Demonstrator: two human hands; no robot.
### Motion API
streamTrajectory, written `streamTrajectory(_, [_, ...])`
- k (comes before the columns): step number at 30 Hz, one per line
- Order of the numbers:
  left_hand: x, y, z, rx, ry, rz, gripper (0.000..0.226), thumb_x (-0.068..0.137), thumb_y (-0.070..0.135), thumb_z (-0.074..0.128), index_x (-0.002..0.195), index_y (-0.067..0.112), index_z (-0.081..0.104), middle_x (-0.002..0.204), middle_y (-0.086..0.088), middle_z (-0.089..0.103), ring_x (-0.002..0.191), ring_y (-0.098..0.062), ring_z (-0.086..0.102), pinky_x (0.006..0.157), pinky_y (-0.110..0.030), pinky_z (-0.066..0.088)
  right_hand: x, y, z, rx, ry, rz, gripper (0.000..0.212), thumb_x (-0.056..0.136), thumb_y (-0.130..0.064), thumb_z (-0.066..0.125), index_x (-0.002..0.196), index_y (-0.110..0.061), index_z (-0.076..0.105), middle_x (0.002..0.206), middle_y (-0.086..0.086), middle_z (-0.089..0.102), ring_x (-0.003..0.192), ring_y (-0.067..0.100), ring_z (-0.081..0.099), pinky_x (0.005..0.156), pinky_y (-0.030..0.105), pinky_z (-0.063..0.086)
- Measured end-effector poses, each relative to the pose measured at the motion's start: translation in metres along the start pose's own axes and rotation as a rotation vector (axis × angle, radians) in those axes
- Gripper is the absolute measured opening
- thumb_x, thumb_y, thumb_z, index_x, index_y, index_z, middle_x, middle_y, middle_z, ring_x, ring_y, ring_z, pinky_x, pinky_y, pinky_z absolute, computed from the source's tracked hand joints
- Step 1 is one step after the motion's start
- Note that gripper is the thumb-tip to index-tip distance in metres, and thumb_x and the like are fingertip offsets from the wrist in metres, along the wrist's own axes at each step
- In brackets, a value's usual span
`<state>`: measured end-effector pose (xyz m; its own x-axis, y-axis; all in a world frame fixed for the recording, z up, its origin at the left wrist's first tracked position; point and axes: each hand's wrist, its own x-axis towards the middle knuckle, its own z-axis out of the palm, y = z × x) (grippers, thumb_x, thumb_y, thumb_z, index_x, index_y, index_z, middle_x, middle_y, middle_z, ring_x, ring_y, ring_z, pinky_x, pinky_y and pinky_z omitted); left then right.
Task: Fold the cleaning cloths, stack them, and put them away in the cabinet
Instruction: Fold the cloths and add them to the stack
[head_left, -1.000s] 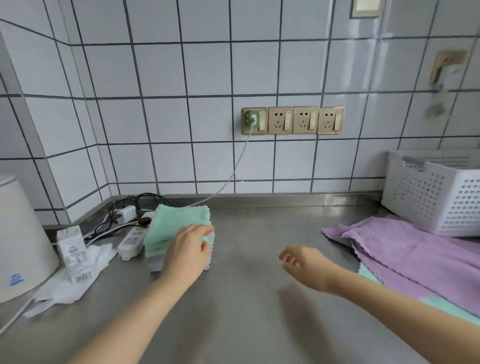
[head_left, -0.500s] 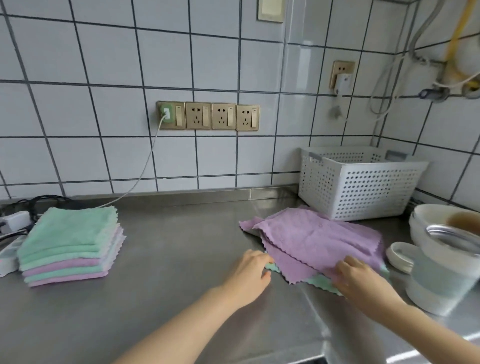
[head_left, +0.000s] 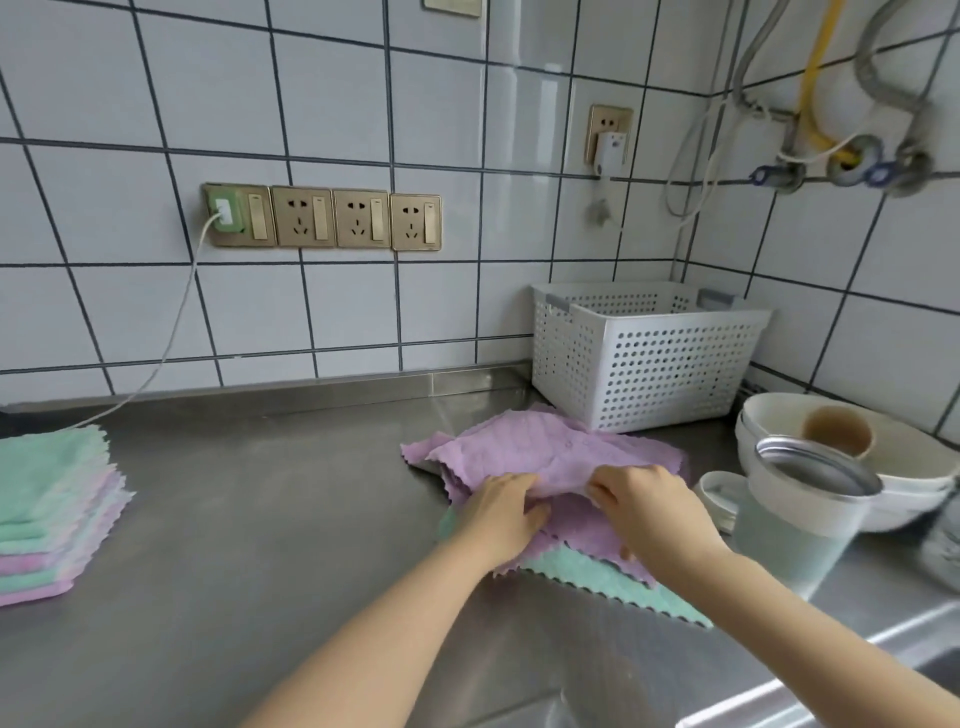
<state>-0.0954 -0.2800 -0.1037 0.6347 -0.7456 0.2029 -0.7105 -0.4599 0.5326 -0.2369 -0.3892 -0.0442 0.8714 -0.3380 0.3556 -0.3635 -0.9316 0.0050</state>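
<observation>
A white perforated basket (head_left: 644, 358) stands against the tiled wall beyond the hands, and a steel counter (head_left: 270, 519) spreads beneath them. To the right of the right hand sit stacked white bowls (head_left: 893, 467) and a clear jug (head_left: 800, 519) with a metal lid. Up on the wall, beyond the left hand, is a row of brass sockets (head_left: 322, 217) with a white cable (head_left: 171, 338) plugged in.

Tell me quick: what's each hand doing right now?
Left hand: gripping the purple cloth.
Right hand: gripping the same purple cloth's near edge.
</observation>
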Motion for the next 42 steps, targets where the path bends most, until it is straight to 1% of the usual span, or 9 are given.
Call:
streamTrajectory(2, [0.007,-0.004,-0.007,-0.008,0.086,0.000,0.020,0.086,0.026,0.046,0.092,0.024,0.064,0.106,-0.004,0.067,0.104,-0.028,0.058,0.082,-0.043,0.050,0.004,-0.003,-0.010,0.126,0.041,-0.075,0.022,0.089,-0.012,0.056,0.067,-0.015,0.052,0.058,0.006,0.056,0.055,0.020,0.065,0.051,0.037,0.049])
streamTrajectory(7, [0.012,-0.028,-0.029,-0.051,0.306,-0.038,0.026,0.086,0.008,0.049,0.061,0.013,0.054,0.062,-0.003,0.055,0.063,-0.024,0.051,0.057,-0.036,0.042,0.004,-0.007,-0.034,0.631,0.178,0.022,0.018,0.095,-0.013,0.054,0.080,-0.008,0.062,0.069,0.005,0.068,0.063,0.013,0.069,0.056,0.031,0.057])
streamTrajectory(17, [-0.037,-0.045,-0.157,-0.004,0.772,-0.014,0.019,0.082,0.005,0.060,0.090,0.016,0.072,0.082,-0.006,0.074,0.076,-0.028,0.065,0.064,-0.033,0.050,0.010,-0.037,-0.080,0.595,0.618,-0.061,0.008,0.092,-0.013,0.061,0.093,-0.009,0.068,0.067,-0.005,0.066,0.050,0.004,0.056,0.053,0.015,0.046])
streamTrajectory(21, [-0.077,-0.067,-0.205,0.014,0.748,-0.083,0.008,0.085,0.019,0.064,0.081,0.015,0.070,0.073,-0.009,0.070,0.071,-0.028,0.062,0.060,-0.031,0.046,0.013,-0.062,-0.097,0.760,0.604,-0.027,0.010,0.094,-0.018,0.056,0.089,-0.011,0.062,0.072,0.000,0.066,0.063,0.016,0.062,0.059,0.025,0.050])
streamTrajectory(25, [-0.133,-0.071,-0.249,-0.450,0.622,-0.112,0.008,0.084,0.012,0.068,0.080,0.006,0.071,0.074,-0.017,0.065,0.064,-0.021,0.054,0.053,-0.020,0.054,0.009,-0.095,-0.111,0.834,0.598,-0.029,0.021,0.097,-0.021,0.050,0.086,-0.006,0.058,0.072,0.008,0.060,0.065,0.019,0.053,0.063,0.034,0.042])
streamTrajectory(30, [-0.185,-0.061,-0.289,-0.713,0.677,-0.152,0.001,0.082,0.015,0.071,0.083,0.015,0.072,0.069,0.003,0.060,0.056,-0.013,0.041,0.039,-0.020,0.032,0.011,-0.125,-0.135,0.999,0.631,-0.015,0.022,0.096,-0.021,0.051,0.084,-0.007,0.060,0.072,0.002,0.061,0.065,0.007,0.053,0.060,0.018,0.039])
streamTrajectory(35, [-0.203,-0.073,-0.311,-0.818,0.634,-0.184,0.011,0.084,0.015,0.067,0.095,0.010,0.070,0.072,0.012,0.063,0.055,-0.006,0.049,0.039,-0.018,0.046,0.028,-0.143,-0.124,0.860,0.636,-0.043,0.016,0.094,-0.022,0.055,0.079,-0.018,0.058,0.070,-0.011,0.059,0.066,0.002,0.052,0.062,0.010,0.039])
streamTrajectory(38, [-0.206,-0.104,-0.299,-0.748,0.557,-0.331,0.018,0.084,0.012,0.068,0.100,0.003,0.068,0.085,-0.006,0.060,0.068,-0.017,0.047,0.040,-0.018,0.047,0.040,-0.146,-0.085,0.629,0.510,-0.079,0.015,0.092,-0.021,0.059,0.084,-0.011,0.065,0.073,0.002,0.067,0.066,0.021,0.060,0.064,0.030,0.049])
streamTrajectory(42, [-0.212,-0.151,-0.256,-0.700,0.449,-0.562,0.012,0.085,0.005,0.067,0.078,0.003,0.057,0.060,-0.002,0.030,0.050,-0.014,0.032,0.042,-0.023,0.052,0.044,-0.149,-0.030,0.462,0.081,-0.078,0.021,0.090,-0.026,0.060,0.076,-0.012,0.068,0.065,0.002,0.068,0.056,0.019,0.062,0.065,0.032,0.053])
